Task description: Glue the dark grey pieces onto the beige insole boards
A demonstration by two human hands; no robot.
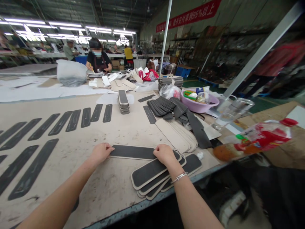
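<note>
Pinching opposite ends of a dark, pale-edged strip (133, 152), my left hand (102, 152) and right hand (165, 154) hold it over the table (95, 178), beside overlapping strips (149, 173).

The long strip (132, 152) has a smooth, dark grey face framed by a thin beige border; it is held at both ends, looks flat and unbent, and runs left to right over the near part of the table (102, 187), its right end beside the loose pile. That pile of similar strips (147, 173), with dark faces up and rounded ends, lies fanned out just to the right and nearer, at the table's near edge, its pieces overlapping and slanting up toward the far right.
</note>
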